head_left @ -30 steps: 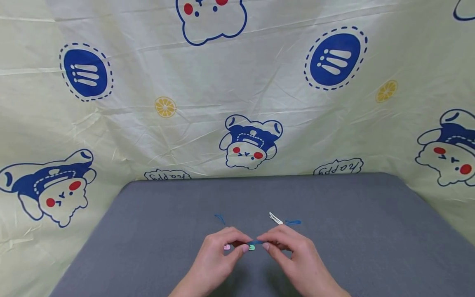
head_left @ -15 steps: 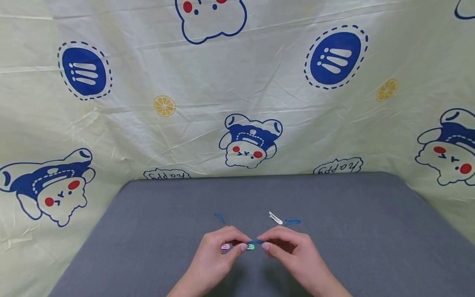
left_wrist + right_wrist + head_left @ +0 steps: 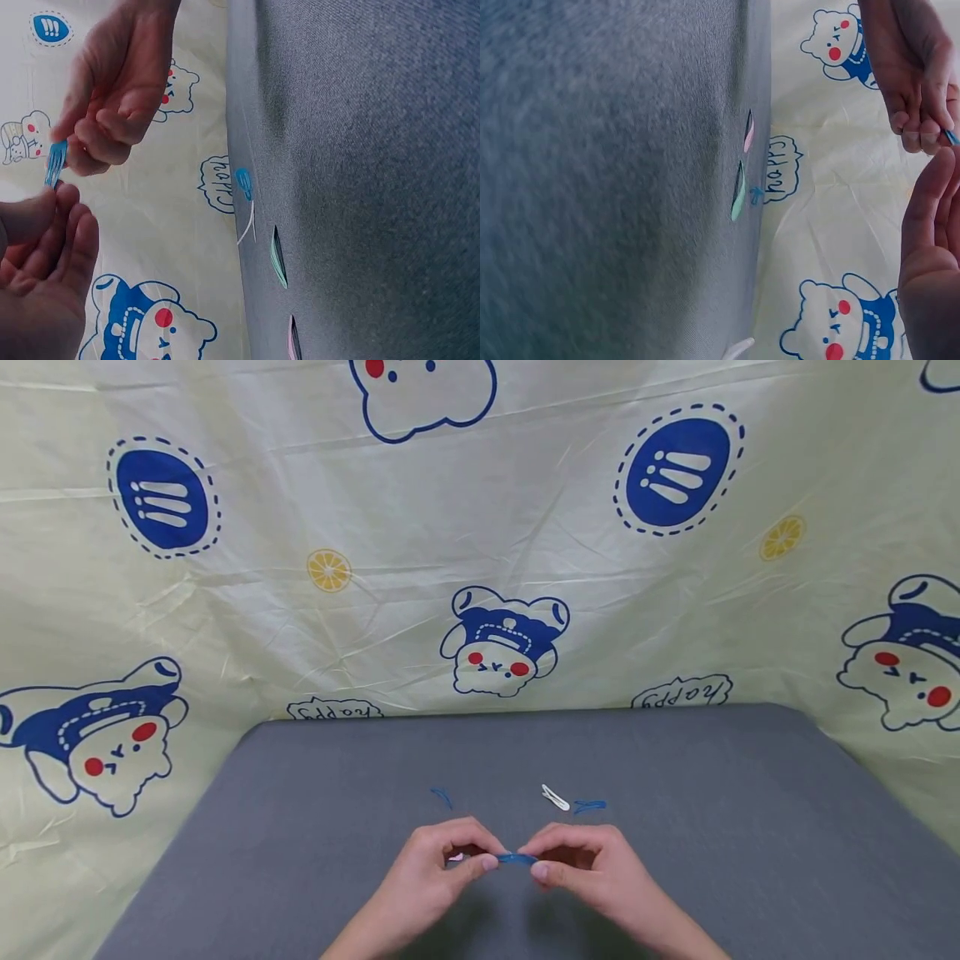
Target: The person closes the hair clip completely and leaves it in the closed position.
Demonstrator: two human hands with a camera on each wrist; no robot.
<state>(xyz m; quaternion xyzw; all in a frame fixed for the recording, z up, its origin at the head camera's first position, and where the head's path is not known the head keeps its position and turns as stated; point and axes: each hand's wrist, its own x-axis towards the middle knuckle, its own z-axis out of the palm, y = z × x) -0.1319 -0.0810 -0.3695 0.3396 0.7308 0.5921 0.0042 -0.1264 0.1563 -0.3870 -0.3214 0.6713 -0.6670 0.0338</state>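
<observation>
A blue snap hair clip (image 3: 517,858) spans the gap between both hands above the table. My left hand (image 3: 431,872) pinches one end between thumb and fingers, and my right hand (image 3: 588,868) pinches the other. In the left wrist view the slotted face of that clip (image 3: 55,163) shows between the fingertips. A pink hair clip (image 3: 456,858) on the table is partly covered by the left hand. The green hair clip (image 3: 278,259) is hidden in the head view but lies beside the pink one (image 3: 294,339) in the wrist views.
Beyond the hands, a white hair clip (image 3: 556,797) and a blue one (image 3: 590,806) lie close together on the right. Another blue clip (image 3: 442,797) lies further left. A grey cloth covers the table (image 3: 337,827), and a printed curtain (image 3: 405,635) hangs behind it.
The held blue clip has come slightly lower in the head view and tilted to show more of its face, covering the green clip. Both hands keep their pinch.
</observation>
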